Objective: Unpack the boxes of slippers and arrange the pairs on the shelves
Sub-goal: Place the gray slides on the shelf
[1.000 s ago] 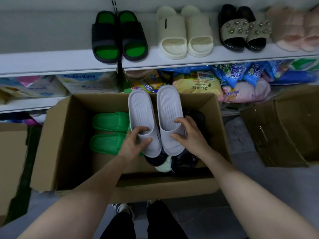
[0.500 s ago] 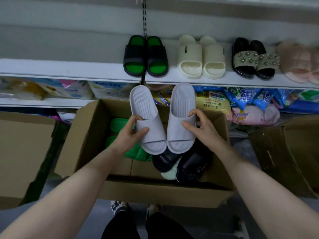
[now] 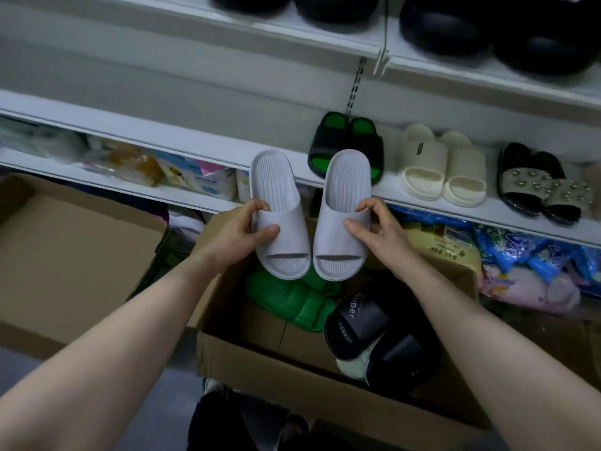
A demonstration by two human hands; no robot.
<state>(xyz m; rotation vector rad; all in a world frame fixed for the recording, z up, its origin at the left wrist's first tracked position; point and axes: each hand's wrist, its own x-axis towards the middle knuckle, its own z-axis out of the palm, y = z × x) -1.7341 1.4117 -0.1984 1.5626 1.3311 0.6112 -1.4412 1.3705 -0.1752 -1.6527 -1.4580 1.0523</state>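
Note:
My left hand (image 3: 239,236) grips a light grey slipper (image 3: 279,203) by its strap, and my right hand (image 3: 374,227) grips its twin (image 3: 344,203). Both slippers are held side by side in the air, above the open cardboard box (image 3: 270,375) and level with the front edge of the white shelf (image 3: 208,146). Inside the box lie green slippers (image 3: 292,297), black slippers (image 3: 364,323) and a pale one beneath them. On the shelf stand a black-and-green pair (image 3: 346,141), a cream pair (image 3: 442,164) and a studded black pair (image 3: 536,183).
The shelf stretch left of the black-and-green pair is bare. Dark slippers (image 3: 487,30) fill the shelf above. Packaged goods (image 3: 520,258) sit on the lower shelf. A second cardboard box (image 3: 65,255) stands at the left on the floor.
Both hands have lifted the grey pair out of the box and up to shelf height, spreading the two slippers slightly apart. My view has tilted upward, showing the upper shelf.

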